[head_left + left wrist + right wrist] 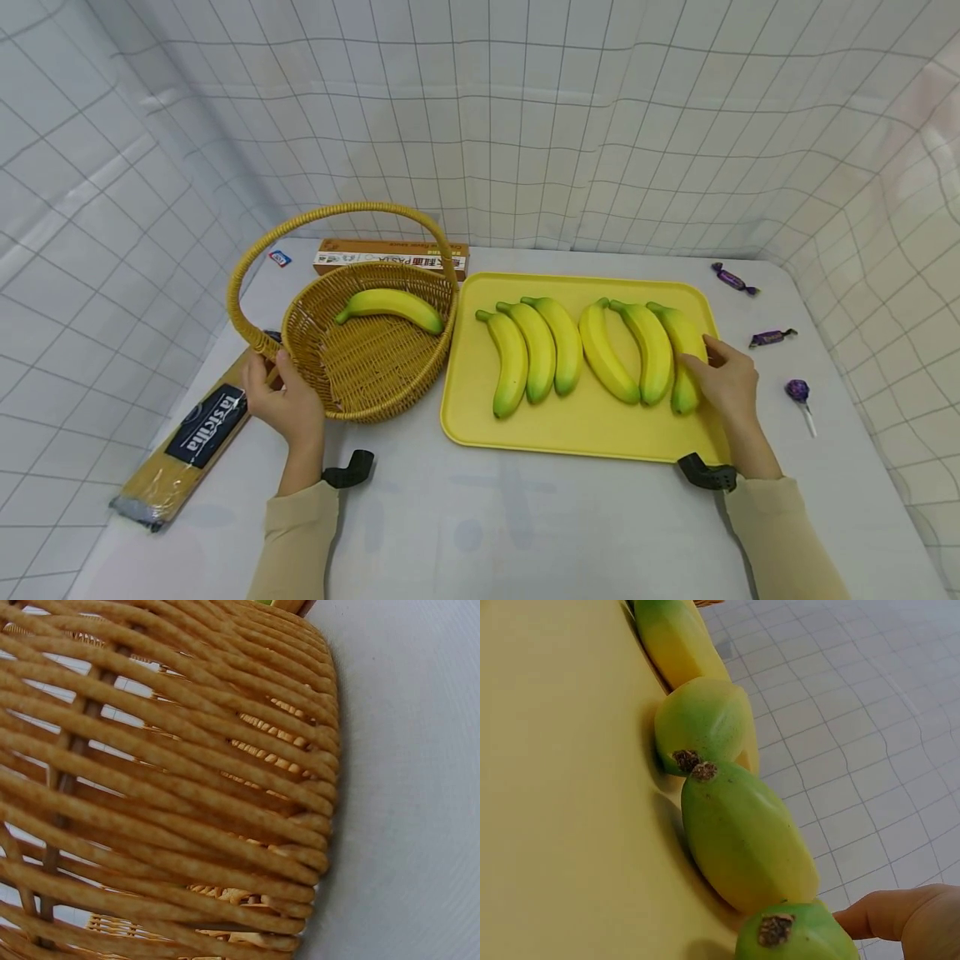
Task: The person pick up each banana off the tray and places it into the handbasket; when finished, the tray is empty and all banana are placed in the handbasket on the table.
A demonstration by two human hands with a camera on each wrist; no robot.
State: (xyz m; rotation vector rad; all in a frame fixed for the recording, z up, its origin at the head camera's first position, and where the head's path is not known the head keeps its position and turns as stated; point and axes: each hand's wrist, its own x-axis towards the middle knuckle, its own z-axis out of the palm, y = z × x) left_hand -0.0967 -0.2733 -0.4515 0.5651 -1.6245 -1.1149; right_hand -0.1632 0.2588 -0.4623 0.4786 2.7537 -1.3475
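In the head view my left hand (288, 402) grips the wicker basket (360, 367) at its left side, where the tall handle (330, 218) meets the rim. One banana (393, 307) lies inside the basket. The woven wall (165, 765) fills most of the left wrist view, hiding the fingers. To the right, my right hand (726, 383) pinches the rightmost banana (682, 358) on a yellow tray (525, 433). A digit (881, 911) touches that banana in the right wrist view; the other fingers are out of sight there. Several more bananas (651, 354) lie side by side on the tray.
Behind the basket stands a pasta box (390, 254); a pasta packet (187, 442) lies to its left. Two purple wrapped candies (735, 279) and a lollipop (798, 392) are right of the tray. A small blue-red item (280, 258) sits at back left. Gridded sheets (525, 125) surround the table.
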